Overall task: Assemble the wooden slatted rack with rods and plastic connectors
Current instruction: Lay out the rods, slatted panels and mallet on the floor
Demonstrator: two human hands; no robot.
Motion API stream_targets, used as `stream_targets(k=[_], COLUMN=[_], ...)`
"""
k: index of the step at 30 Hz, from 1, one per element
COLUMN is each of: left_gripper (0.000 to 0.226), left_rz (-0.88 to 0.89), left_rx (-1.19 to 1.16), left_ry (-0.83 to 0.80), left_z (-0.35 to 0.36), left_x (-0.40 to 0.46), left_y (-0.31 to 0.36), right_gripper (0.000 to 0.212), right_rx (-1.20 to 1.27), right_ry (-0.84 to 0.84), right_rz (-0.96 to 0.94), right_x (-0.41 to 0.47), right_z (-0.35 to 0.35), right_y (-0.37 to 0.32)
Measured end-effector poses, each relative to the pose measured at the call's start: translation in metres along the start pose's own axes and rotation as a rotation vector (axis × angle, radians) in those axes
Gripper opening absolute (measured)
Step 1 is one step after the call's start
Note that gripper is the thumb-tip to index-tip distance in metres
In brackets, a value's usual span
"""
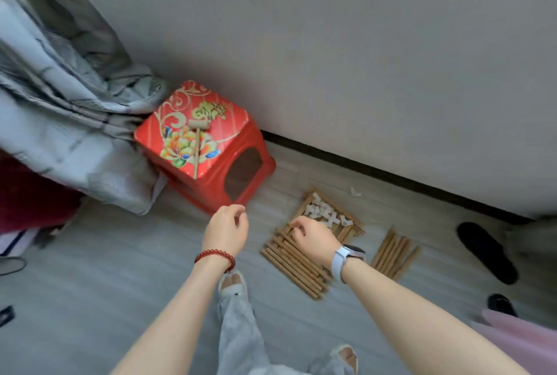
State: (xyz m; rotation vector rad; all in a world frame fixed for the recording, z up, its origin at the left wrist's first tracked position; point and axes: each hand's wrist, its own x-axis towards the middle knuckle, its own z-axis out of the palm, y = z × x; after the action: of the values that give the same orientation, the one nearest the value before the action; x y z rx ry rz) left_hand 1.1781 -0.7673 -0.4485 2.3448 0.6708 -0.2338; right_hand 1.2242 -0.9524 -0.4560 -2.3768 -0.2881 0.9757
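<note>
A stack of wooden slatted panels (294, 263) lies on the grey floor, with several white plastic connectors (324, 212) piled on its far end. A bundle of loose wooden rods (394, 254) lies just to its right. My right hand (313, 239), a white watch on its wrist, reaches down over the panels with its fingers curled at the slats; whether it grips one is hidden. My left hand (227, 228), with a red bead bracelet, hovers left of the stack, fingers loosely curled and holding nothing.
A red flowered plastic stool (211, 145) stands by the wall with a small wooden mallet (197, 136) on top. Grey bedding (60, 109) hangs at the left. Black slippers (485, 251) lie at the right. One stray connector (355, 192) lies near the skirting.
</note>
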Motion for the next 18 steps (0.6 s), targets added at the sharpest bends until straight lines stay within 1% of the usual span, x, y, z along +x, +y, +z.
stream_targets(k=[4,7,9,13,16,18], left_gripper=[0.027,0.036,0.041,0.049,0.053,0.054], left_rz=[-0.039,0.011,0.036,0.085,0.144,0.163], left_rx=[0.033,0.163,0.27,0.438,0.494,0.496], left_ry=[0.018,-0.013,-0.045,-0.158,-0.198,-0.209], left_z=[-0.06,-0.093,-0.101,-0.086,-0.063,-0.046], left_x=[0.056,0.113,0.154,0.222,0.259,0.277], left_y=[-0.052,-0.098,-0.128,-0.176,-0.201,-0.213], right_gripper=[0.031,0.029,0.028,0.028,0.041,0.043], right_rx=[-0.022,0.001,-0.003,-0.045,-0.19,-0.272], right_ry=[-0.003,0.021,0.02,0.053,0.088,0.11], right_rz=[0.018,0.049,0.047,0.053,0.031,0.033], right_x=[0.065,0.13,0.178,0.257,0.294,0.312], right_z=[0.016,0.038,0.058,0.096,0.121,0.133], right_y=[-0.075,-0.131,-0.158,-0.182,-0.184,-0.183])
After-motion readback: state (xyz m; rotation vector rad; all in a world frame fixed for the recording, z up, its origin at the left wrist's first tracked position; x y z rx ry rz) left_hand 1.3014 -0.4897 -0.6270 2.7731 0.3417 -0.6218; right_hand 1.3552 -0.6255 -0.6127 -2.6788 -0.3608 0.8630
